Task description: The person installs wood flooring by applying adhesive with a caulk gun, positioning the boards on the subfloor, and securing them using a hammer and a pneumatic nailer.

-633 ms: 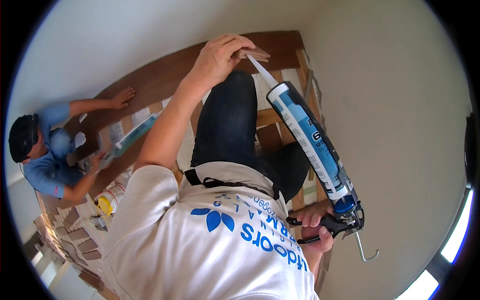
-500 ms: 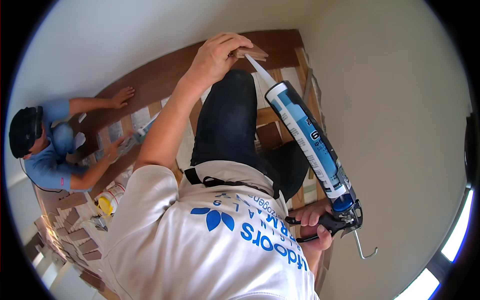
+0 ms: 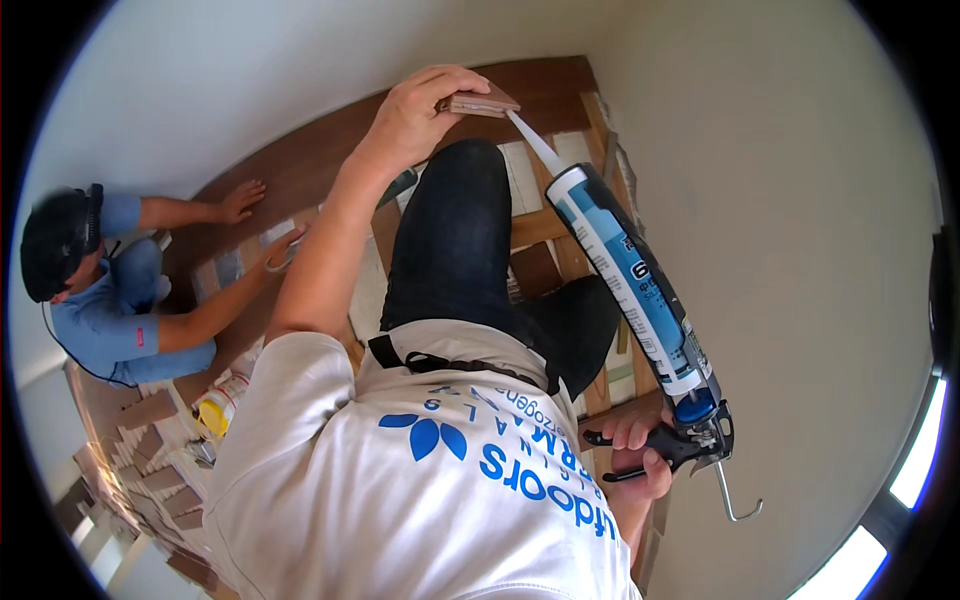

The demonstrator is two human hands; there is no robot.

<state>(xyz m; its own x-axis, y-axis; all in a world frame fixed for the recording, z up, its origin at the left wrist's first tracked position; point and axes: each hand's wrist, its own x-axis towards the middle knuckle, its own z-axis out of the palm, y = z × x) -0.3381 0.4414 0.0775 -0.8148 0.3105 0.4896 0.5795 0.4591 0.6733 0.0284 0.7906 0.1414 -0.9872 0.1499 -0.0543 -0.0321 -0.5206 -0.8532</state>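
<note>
My left hand [image 3: 420, 110] reaches forward and grips a small brown wooden block [image 3: 485, 103] above the floor. My right hand [image 3: 640, 455] is closed on the black handle of a caulking gun [image 3: 700, 440] loaded with a blue and white cartridge [image 3: 630, 270]. The cartridge's white nozzle [image 3: 530, 140] points up and left, and its tip meets the underside of the block. My knee in dark trousers [image 3: 460, 240] lies below the block. Beneath it are brown floor boards [image 3: 320, 160] and an open wooden subframe [image 3: 545, 230].
A co-worker in a blue shirt and dark cap [image 3: 90, 290] kneels at the left with both hands on the boards. A yellow-capped container [image 3: 220, 405] and stacks of wood pieces [image 3: 150, 470] lie at lower left. A pale wall [image 3: 800, 200] runs along the right.
The co-worker's nearer hand has moved forward along the boards, and the tube seen by it earlier is out of sight. My hands, block and gun have barely shifted.
</note>
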